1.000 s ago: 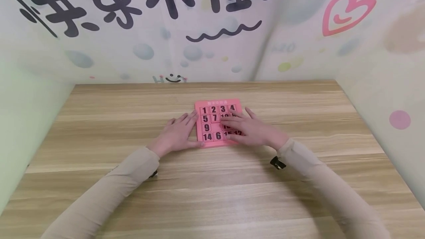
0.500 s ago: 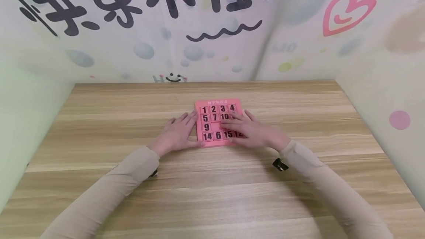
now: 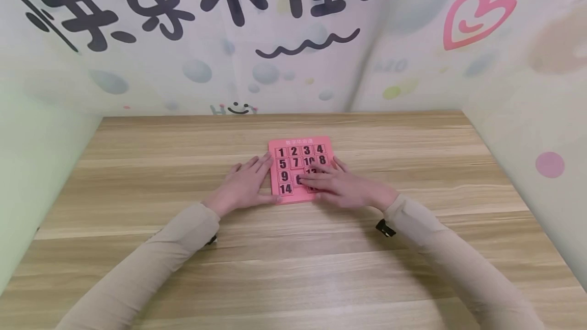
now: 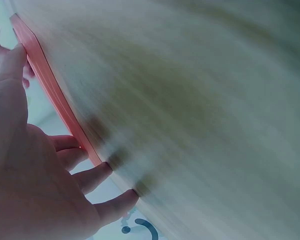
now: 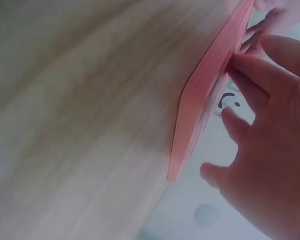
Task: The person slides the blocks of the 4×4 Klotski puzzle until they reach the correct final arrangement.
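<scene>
A pink number sliding puzzle lies flat on the wooden table, its numbered tiles facing up. Along its left side rests my left hand, with the thumb at the near left corner and fingertips at the upper left edge. In the left wrist view, some fingers touch the puzzle's side and others reach the table. My right hand lies over the right part, extended fingers touching the 6 tile between the 9 and the 13. It hides several tiles at the lower right.
The wood-grain table meets a white wall with black lettering and a pink heart behind it. Walls close in on the left and right too. A small black device sits at the right sleeve.
The 6 tile has slid up from the bottom row toward the gap below the 7. My right hand has shifted slightly toward the near left. My left hand has stayed in place.
</scene>
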A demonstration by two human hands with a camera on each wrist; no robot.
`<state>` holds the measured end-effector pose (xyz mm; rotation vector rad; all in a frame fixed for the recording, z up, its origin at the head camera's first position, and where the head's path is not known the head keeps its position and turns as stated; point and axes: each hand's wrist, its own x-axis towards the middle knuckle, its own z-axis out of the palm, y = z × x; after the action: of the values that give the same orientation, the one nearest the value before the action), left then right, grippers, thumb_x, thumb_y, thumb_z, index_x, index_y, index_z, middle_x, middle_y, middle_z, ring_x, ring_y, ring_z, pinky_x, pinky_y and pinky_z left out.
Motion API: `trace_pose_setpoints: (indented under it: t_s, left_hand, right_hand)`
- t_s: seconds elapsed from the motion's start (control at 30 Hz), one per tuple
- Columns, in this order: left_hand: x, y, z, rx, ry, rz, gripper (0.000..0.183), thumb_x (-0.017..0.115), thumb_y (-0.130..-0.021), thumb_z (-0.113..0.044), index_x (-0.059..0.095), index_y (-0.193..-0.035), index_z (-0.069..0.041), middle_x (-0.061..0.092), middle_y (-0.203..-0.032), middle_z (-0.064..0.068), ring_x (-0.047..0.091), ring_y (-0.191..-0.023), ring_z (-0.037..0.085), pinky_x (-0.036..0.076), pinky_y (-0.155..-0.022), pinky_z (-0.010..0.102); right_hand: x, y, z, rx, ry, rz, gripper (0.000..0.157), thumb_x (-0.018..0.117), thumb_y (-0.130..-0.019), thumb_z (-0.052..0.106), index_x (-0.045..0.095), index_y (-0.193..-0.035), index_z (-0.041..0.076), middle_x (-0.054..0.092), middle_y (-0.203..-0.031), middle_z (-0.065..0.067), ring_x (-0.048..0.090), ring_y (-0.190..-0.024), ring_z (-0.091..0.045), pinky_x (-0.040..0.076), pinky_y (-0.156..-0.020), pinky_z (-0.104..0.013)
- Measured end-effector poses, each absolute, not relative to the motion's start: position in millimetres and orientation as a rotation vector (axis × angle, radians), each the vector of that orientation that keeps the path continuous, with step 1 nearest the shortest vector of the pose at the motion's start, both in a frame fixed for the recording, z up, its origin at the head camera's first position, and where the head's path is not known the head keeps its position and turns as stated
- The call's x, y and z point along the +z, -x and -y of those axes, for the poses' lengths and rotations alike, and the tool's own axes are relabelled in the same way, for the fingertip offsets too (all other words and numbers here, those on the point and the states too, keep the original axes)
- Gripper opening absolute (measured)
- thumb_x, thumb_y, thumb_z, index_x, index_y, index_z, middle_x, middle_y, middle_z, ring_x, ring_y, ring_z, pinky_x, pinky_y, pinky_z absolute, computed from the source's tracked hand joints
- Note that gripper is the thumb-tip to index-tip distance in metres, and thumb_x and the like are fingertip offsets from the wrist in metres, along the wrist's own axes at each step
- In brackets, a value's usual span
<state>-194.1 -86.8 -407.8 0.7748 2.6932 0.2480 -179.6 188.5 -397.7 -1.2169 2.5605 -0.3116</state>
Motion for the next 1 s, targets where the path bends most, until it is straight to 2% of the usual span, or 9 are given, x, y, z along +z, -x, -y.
trace_pose_setpoints:
  t_s: [0.17,0.33,0.43,0.6,0.7,0.87,1.0]
  left_hand:
    - [-408.7,194.5,87.0,0.246,-0.767,-2.690,0.103,0.053,-0.085,-0.069,0.011,-0.155,-0.007,0.003,-0.161,0.006,0.011,-0.145,0.033,0.012,-0.113,0.059]
    - [-407.8,194.4,87.9,0.250,-0.768,-2.688,0.104,0.054,-0.085,-0.069,0.011,-0.155,-0.006,0.003,-0.161,0.007,0.011,-0.145,0.034,0.012,-0.113,0.060]
    - [-407.4,194.4,88.9,0.246,-0.773,-2.692,0.104,0.054,-0.085,-0.069,0.011,-0.155,-0.005,0.003,-0.161,0.007,0.011,-0.145,0.034,0.013,-0.112,0.060]
    - [-408.5,194.0,90.0,0.248,-0.779,-2.699,0.104,0.055,-0.085,-0.068,0.012,-0.155,-0.005,0.004,-0.161,0.007,0.012,-0.144,0.035,0.014,-0.112,0.061]
    - [-409.4,193.9,89.4,0.253,-0.790,-2.699,0.103,0.054,-0.085,-0.068,0.012,-0.155,-0.005,0.005,-0.161,0.008,0.013,-0.144,0.035,0.014,-0.112,0.061]
    - [-409.5,194.2,87.8,0.253,-0.801,-2.697,0.103,0.054,-0.085,-0.069,0.013,-0.155,-0.005,0.005,-0.161,0.008,0.013,-0.144,0.035,0.014,-0.112,0.060]
    - [-408.8,194.8,87.6,0.257,-0.781,-2.694,0.104,0.054,-0.085,-0.069,0.011,-0.155,-0.006,0.004,-0.161,0.007,0.011,-0.145,0.034,0.013,-0.113,0.060]
  right_hand:
    - [-396.9,184.4,-189.3,-0.320,1.189,-2.597,0.050,0.046,-0.102,0.032,0.042,-0.148,0.013,0.032,-0.154,-0.005,0.013,-0.145,-0.033,-0.002,-0.113,-0.061]
    - [-395.1,179.7,-199.9,-0.342,1.272,-2.613,0.041,0.050,-0.100,0.026,0.054,-0.138,0.010,0.046,-0.146,-0.006,0.025,-0.141,-0.035,0.002,-0.112,-0.064]
    - [-394.2,176.1,-202.0,-0.321,1.304,-2.621,0.038,0.051,-0.100,0.025,0.059,-0.134,0.011,0.049,-0.143,-0.006,0.029,-0.139,-0.036,0.005,-0.112,-0.063]
    - [-397.2,171.7,-193.9,-0.248,1.344,-2.553,0.045,0.045,-0.102,0.029,0.048,-0.144,0.014,0.039,-0.151,-0.002,0.022,-0.142,-0.034,0.005,-0.114,-0.060]
    - [-399.4,171.7,-188.6,-0.299,1.374,-2.519,0.048,0.045,-0.102,0.029,0.043,-0.147,0.012,0.036,-0.152,-0.003,0.019,-0.143,-0.035,0.003,-0.114,-0.060]
    - [-395.0,174.9,-193.8,-0.419,1.365,-2.556,0.048,0.051,-0.098,0.024,0.047,-0.144,0.008,0.040,-0.150,-0.006,0.021,-0.142,-0.038,0.002,-0.114,-0.060]
    - [-392.5,176.3,-204.4,-0.380,1.326,-2.594,0.044,0.053,-0.098,0.024,0.053,-0.138,0.006,0.046,-0.146,-0.008,0.027,-0.140,-0.038,0.003,-0.113,-0.061]
